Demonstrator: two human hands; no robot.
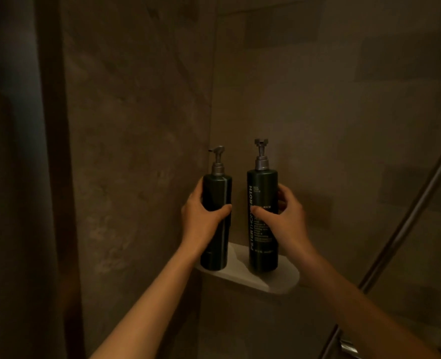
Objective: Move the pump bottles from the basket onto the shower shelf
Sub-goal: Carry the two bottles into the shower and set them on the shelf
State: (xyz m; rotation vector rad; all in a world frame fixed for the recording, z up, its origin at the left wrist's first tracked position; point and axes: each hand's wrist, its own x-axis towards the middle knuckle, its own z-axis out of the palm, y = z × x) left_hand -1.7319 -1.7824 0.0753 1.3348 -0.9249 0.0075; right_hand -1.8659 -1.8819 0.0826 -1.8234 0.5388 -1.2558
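Observation:
Two tall dark green pump bottles with grey pump heads stand upright on a small pale corner shelf [279, 283] in a dim tiled shower. My left hand [201, 213] is wrapped around the middle of the left bottle [218, 187], which stands at the shelf's left edge against the wall. My right hand [284, 216] grips the right bottle [262, 182], whose white lettering faces me. The basket is not in view.
Brown tiled walls meet in a corner [211, 99] just behind the bottles. A metal hose or rail [406, 224] runs diagonally at the right, ending at a chrome fitting [349, 348] at the bottom right. A dark door frame [56, 177] stands on the left.

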